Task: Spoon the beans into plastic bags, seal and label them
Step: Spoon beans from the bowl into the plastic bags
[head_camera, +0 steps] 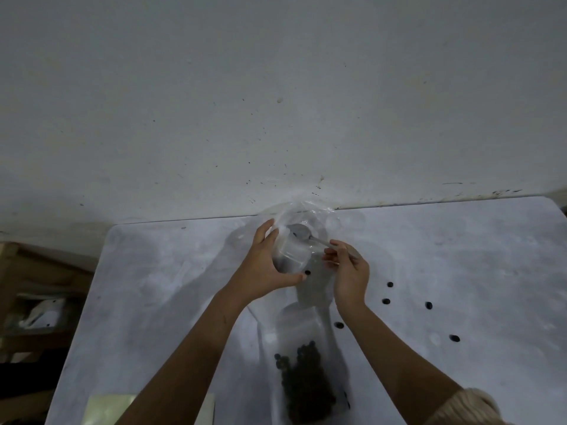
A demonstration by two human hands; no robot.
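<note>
My left hand (266,265) grips a clear plastic cup (291,253) tilted on its side inside a thin clear plastic bag (306,210) near the table's far edge. My right hand (349,271) pinches the handle of a metal spoon (302,233), whose bowl reaches into the cup's mouth. Close to me lies another clear plastic bag (306,332) with a heap of dark beans (306,381) in its lower half. Several loose beans lie scattered on the table, one (307,273) by my left thumb and others such as one (390,284) to the right.
The white table (153,286) butts against a pale wall (276,102). A pale sheet (104,409) lies at the near left edge. Wooden shelving (27,286) stands to the left, off the table.
</note>
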